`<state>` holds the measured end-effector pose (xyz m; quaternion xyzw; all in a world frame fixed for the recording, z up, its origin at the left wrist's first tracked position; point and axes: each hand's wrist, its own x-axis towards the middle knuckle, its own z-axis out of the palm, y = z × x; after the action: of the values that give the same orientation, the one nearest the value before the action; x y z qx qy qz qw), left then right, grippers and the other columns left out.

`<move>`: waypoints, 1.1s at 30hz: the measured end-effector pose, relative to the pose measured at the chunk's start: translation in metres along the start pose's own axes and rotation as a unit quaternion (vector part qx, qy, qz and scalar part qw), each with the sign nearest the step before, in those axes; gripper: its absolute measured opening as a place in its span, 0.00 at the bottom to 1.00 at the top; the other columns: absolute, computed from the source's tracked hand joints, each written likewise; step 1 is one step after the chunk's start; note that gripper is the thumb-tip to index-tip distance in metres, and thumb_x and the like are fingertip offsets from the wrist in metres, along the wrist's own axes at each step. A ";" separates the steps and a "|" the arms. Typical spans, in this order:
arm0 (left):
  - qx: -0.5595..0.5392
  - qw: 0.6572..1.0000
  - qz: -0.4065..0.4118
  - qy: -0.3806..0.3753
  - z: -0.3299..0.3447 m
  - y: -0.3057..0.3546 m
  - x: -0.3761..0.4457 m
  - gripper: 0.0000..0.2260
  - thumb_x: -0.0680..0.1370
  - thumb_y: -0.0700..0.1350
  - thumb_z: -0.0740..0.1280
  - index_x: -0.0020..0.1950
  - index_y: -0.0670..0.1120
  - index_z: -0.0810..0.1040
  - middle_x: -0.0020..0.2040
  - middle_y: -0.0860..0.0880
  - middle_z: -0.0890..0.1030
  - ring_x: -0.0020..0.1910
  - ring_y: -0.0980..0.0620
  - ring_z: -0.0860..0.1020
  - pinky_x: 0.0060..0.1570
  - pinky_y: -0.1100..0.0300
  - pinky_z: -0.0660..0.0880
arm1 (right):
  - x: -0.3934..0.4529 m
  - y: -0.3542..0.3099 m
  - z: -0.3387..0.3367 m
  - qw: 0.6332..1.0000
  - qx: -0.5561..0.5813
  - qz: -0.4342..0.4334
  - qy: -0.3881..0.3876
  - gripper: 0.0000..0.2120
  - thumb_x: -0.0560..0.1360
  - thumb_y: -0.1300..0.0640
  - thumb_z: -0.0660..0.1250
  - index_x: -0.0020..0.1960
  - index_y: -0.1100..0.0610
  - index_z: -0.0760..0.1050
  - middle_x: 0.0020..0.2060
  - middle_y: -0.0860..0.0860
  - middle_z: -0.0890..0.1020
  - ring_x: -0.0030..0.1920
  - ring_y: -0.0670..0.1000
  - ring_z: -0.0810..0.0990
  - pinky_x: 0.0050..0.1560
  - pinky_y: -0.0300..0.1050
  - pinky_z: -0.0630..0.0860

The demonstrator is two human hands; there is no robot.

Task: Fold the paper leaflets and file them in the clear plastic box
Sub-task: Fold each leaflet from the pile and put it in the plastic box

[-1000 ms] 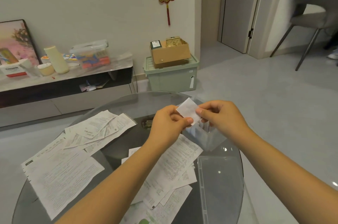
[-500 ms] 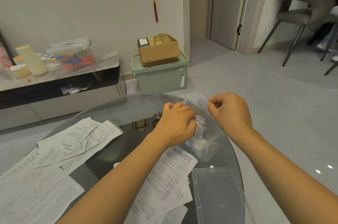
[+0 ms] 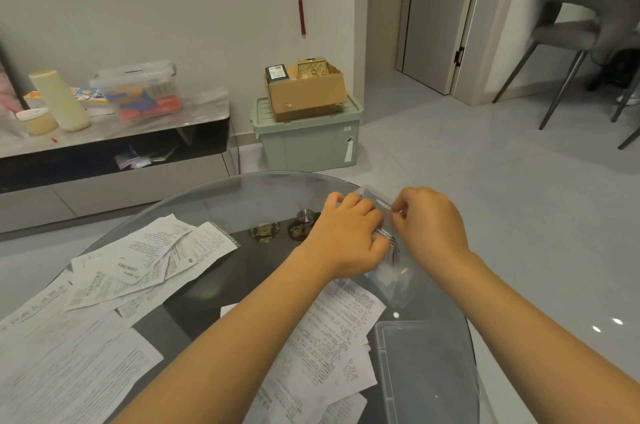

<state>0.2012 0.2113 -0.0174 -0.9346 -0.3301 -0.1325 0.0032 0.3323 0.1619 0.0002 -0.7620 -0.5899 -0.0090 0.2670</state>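
Two hands are at the small clear plastic box (image 3: 398,279), right of centre in the frame, on the round dark glass surface (image 3: 221,201). One second ago they held a small folded white leaflet between them above the box; that leaflet is no longer held up, and both hands have dropped to the box mouth. Judgement: the leaflet is being seated among those already filed, so this piece is at the insertion step.

The left hand (image 3: 349,236) lies knuckles-up over the near-left side of the box, fingers curled down onto the stack of folded leaflets (image 3: 388,240) standing on edge inside; it presses or steadies them, though the fingertips are hidden. The right hand (image 3: 429,226) has thumb and forefinger pinched together at the box's far rim; what they pinch is too small and blurred to identify with certainty.

Contents: the clear box holds several folded leaflets on edge, the count unreadable. A flat clear plastic lid (image 3: 422,364) lies at lower right of the frame, empty, apart from the box.

Outstanding work: many unfolded printed paper leaflets (image 3: 114,285) lie spread across the left and lower centre of the surface, some overlapping, some beneath the forearms. Judgement: the task is well short of completion.
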 end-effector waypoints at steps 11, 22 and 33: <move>-0.025 0.999 -0.020 0.018 0.001 -0.002 -0.007 0.34 0.70 0.55 0.39 0.62 0.49 0.78 0.58 0.51 0.77 0.59 0.52 0.69 0.64 0.57 0.50 | 0.008 0.001 -0.004 0.983 -0.163 -0.040 -0.071 0.10 0.77 0.50 0.63 0.55 0.47 0.81 0.51 0.50 0.72 0.55 0.54 0.68 0.49 0.43 0.65; -0.006 0.999 -0.023 -0.036 -0.002 -0.002 -0.005 0.36 0.69 0.58 0.37 0.68 0.52 0.72 0.65 0.53 0.74 0.64 0.53 0.66 0.67 0.53 0.48 | 0.009 0.005 -0.008 0.987 -0.071 0.021 -0.144 0.07 0.73 0.56 0.70 0.50 0.50 0.83 0.46 0.50 0.69 0.50 0.56 0.76 0.43 0.44 0.70; -0.070 0.995 -0.070 -0.021 -0.005 0.005 -0.019 0.23 0.81 0.52 0.47 0.70 0.47 0.70 0.73 0.50 0.66 0.73 0.54 0.60 0.73 0.54 0.39 | 0.000 0.008 -0.016 0.971 -0.213 -0.035 -0.101 0.09 0.74 0.58 0.65 0.53 0.52 0.80 0.53 0.51 0.76 0.56 0.54 0.73 0.51 0.43 0.66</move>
<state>0.1891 0.1956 -0.0164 -0.9096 -0.3851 -0.1353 -0.0782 0.3449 0.1542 0.0111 -0.7772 -0.6246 -0.0670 0.0372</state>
